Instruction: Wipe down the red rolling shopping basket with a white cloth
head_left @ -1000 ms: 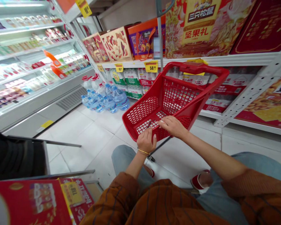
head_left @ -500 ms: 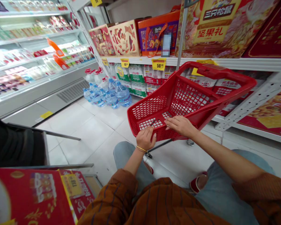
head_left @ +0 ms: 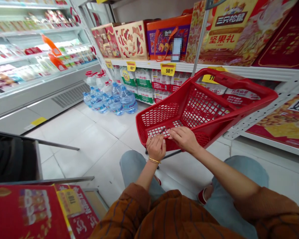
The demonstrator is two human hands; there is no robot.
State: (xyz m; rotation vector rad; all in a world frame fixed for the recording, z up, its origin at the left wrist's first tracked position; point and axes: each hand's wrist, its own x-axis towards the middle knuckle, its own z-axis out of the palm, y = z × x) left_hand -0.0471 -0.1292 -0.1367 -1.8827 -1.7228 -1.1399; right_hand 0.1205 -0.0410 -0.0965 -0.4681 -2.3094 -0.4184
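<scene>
A red plastic shopping cart (head_left: 151, 118) with perforated basket walls stands right in front of my knees. My left hand (head_left: 156, 147), with a thin gold bracelet at the wrist, is wrapped over the cart's near rim close to its front corner. Just to the right, my right hand (head_left: 183, 137) lies over the same rim with its fingers bent into the basket. The two hands are close together, a small gap between them. A thin dark piece (head_left: 163, 130) shows on the basket floor beyond my fingers; I cannot make out what it is.
Behind the cart, a white shelf (head_left: 139, 62) holds gift boxes (head_left: 169, 36) above packs of bottled water (head_left: 161, 80). Large water bottles (head_left: 126, 99) stand on the floor. A refrigerated display (head_left: 52, 89) runs along the left; red boxes (head_left: 22, 209) sit at near left.
My right hand has slid left along the cart's rim, nearer to my left hand. My left hand keeps its place on the rim. The view has shifted slightly.
</scene>
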